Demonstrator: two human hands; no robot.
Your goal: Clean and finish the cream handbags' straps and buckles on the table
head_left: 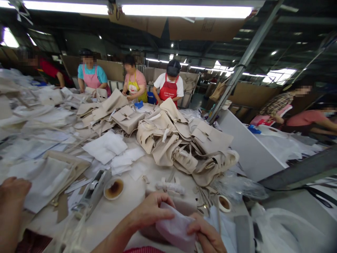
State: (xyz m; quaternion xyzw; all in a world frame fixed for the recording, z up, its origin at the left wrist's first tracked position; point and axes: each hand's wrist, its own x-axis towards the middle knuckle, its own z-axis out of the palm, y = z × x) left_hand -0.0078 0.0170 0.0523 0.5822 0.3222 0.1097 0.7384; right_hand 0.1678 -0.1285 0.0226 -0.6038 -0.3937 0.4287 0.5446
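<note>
- Pinching the near edge of the table's action, my left hand (155, 211) has thumb and fingers clamped on a thin white sheet (176, 228).
- Across from it, my right hand (206, 233) grips the sheet's other end, fingers bent in tight; the sheet hangs bunched between both hands, low in view.
- Right behind the sheet sits a beige-grey handbag (185, 206), partly hidden; whether sheet and bag touch, I cannot tell.
- Just beyond the bag, a white-wrapped piece (171, 187) lies on the worktable (130, 202).
- Over on my left, a round white dish (106, 194) with something brown inside, and beside it a grey metal tool (92, 191), blurred.
- At the far left edge, a co-worker's hand (15, 189) comes in, fingers curled; its grip I cannot make out.
- Straight ahead, a big heap of beige handbags (163, 151), flaps and straps tangled, with loose white sheets (105, 146) to its left and clear plastic (240, 186) to its right.
- Behind the heap, a person in a red apron (170, 90) stands at the table, head lowered.
</note>
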